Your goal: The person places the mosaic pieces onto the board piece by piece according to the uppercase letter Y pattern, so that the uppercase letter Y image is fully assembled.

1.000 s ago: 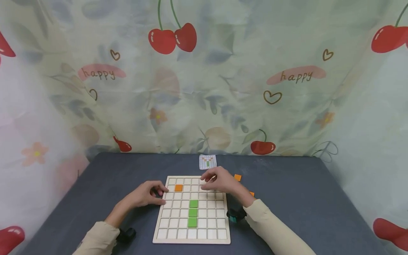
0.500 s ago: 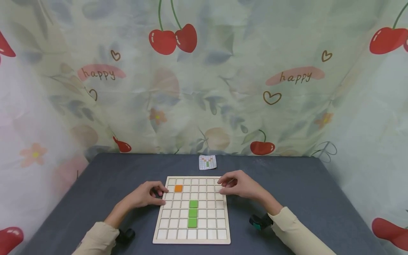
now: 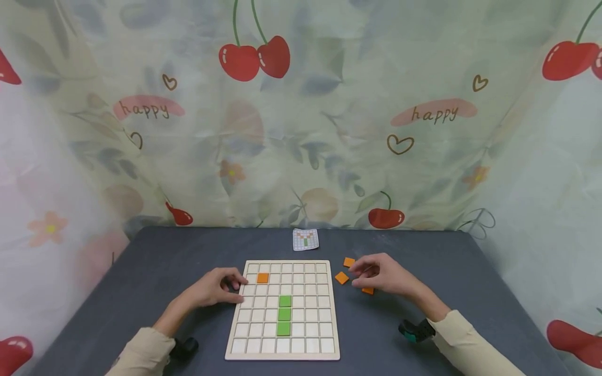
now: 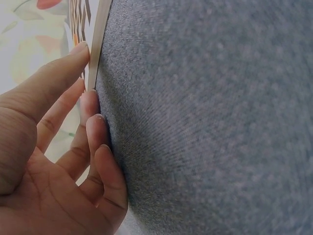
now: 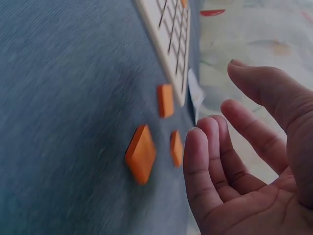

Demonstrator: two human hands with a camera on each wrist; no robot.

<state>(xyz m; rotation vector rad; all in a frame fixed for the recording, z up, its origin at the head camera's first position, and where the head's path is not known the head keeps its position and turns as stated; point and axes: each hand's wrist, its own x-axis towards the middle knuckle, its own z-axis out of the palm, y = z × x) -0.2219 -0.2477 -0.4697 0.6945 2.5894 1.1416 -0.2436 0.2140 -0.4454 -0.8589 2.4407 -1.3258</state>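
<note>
A pale grid board (image 3: 311,344) lies on the dark table. In its cells are one orange tile (image 3: 262,278) at the upper left and three green tiles (image 3: 284,314) in a column. My left hand (image 3: 218,287) rests at the board's left edge. Its thumb (image 4: 63,68) and forefinger touch that edge a little apart, and the other fingers bend loosely beside it. Right of the board, my right hand (image 3: 383,274) hovers over loose orange tiles (image 3: 342,278), with nothing held. In the right wrist view its thumb stands well apart from the fingers, near an orange tile (image 5: 141,154).
A small printed card (image 3: 305,239) with a coloured grid pattern lies behind the board. A patterned cloth (image 3: 301,130) hangs around the back and sides of the table (image 3: 188,250). A dark camera (image 3: 416,330) is strapped at the right wrist.
My right hand has moved from above the board's upper part rightward to the loose orange tiles. The left hand stays at the board's edge. The tiles on the board look the same.
</note>
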